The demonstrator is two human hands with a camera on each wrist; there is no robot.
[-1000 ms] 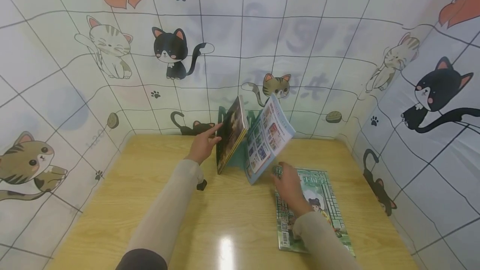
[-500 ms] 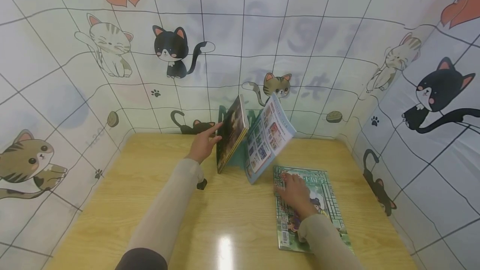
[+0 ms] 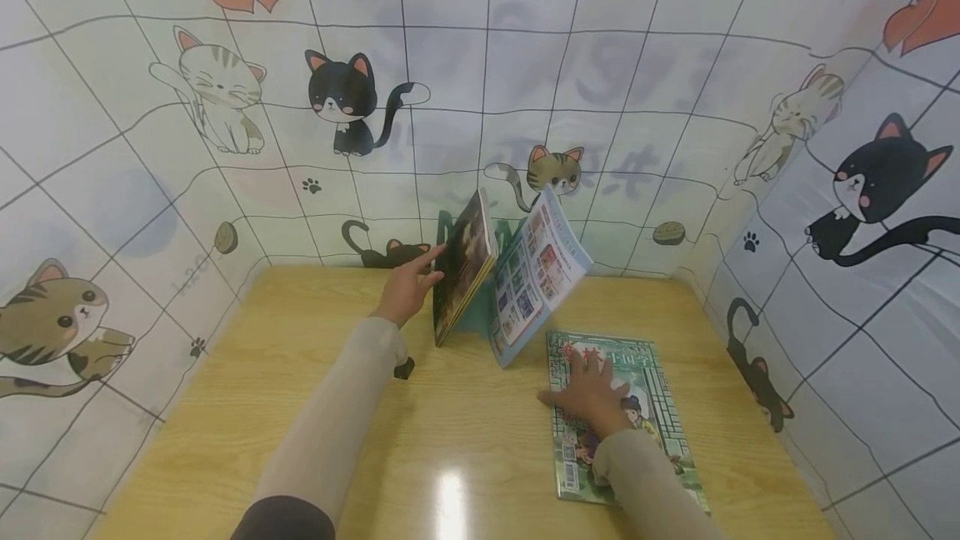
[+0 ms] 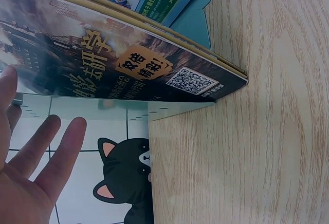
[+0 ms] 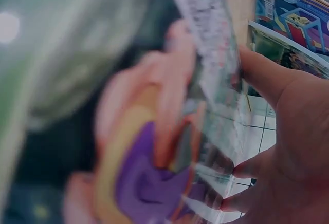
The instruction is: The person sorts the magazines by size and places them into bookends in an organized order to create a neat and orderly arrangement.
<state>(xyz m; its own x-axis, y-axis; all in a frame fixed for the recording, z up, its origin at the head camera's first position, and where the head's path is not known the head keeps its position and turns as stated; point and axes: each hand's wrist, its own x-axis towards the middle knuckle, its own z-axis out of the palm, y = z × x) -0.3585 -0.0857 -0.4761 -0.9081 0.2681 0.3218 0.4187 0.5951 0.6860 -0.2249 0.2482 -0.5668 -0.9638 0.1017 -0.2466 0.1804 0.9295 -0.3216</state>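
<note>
My left hand [image 3: 405,288] touches the dark-covered magazine [image 3: 460,269] with extended fingers. In the left wrist view, the spread fingers [image 4: 69,147] stand beside that magazine's cover [image 4: 118,64], which shows gold lettering and a QR code. The dark magazine leans upright in a teal book stand [image 3: 472,322]. A pale blue magazine [image 3: 532,277] with rows of small pictures tilts to the right in the same stand. My right hand [image 3: 588,394] rests with fingers spread on a green magazine [image 3: 667,407] lying flat on the table; its cover fills much of the right wrist view, blurred.
The wooden table [image 3: 300,407] ends at a white grid-patterned backdrop [image 3: 450,73] printed with cats, which encloses the back and both sides. A small black object [image 3: 404,369] shows beside the left wrist. Light glares off the table's front middle.
My right hand has moved from near the pale blue magazine's lower edge onto the green magazine, and its fingers have spread. My left hand and the standing magazines have hardly moved.
</note>
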